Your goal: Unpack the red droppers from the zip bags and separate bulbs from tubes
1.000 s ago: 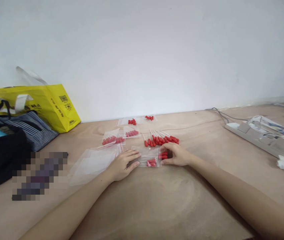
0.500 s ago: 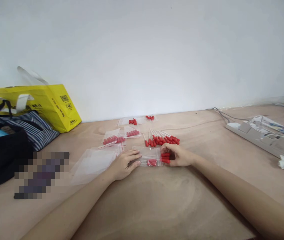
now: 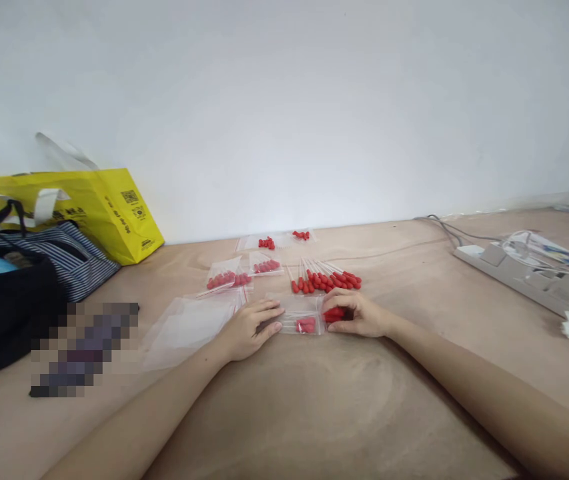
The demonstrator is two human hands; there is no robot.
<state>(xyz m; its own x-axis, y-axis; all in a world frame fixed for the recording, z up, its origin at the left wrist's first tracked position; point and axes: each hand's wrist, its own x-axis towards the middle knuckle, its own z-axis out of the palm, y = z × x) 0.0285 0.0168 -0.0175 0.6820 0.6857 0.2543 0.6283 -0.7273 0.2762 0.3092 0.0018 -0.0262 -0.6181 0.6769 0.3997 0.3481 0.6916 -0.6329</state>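
Observation:
A clear zip bag (image 3: 291,303) lies flat between my hands, with a few red-tipped white sticks (image 3: 305,325) inside it. My left hand (image 3: 250,329) rests over the bag's left end, fingers stretched out and thumb apart, the fingertips touching the plastic. At the bag's right end, my right hand (image 3: 357,313) is closed around more red-tipped sticks (image 3: 333,314), their red ends partly hidden by the fingers. Just beyond the right hand, a fanned pile of red-tipped sticks (image 3: 327,278) lies with the red ends toward me.
Flat clear bags (image 3: 191,323) lie left of my left hand. Behind are filled bags (image 3: 221,280) and small red pieces (image 3: 266,243) on plastic. A yellow bag (image 3: 114,213) and striped pouch (image 3: 77,257) stand left; a power strip (image 3: 514,277) with cables lies right.
My right hand has closed slightly further over the sticks, covering more of their red ends. The red ends inside the bag have shifted slightly. My left hand stays in place.

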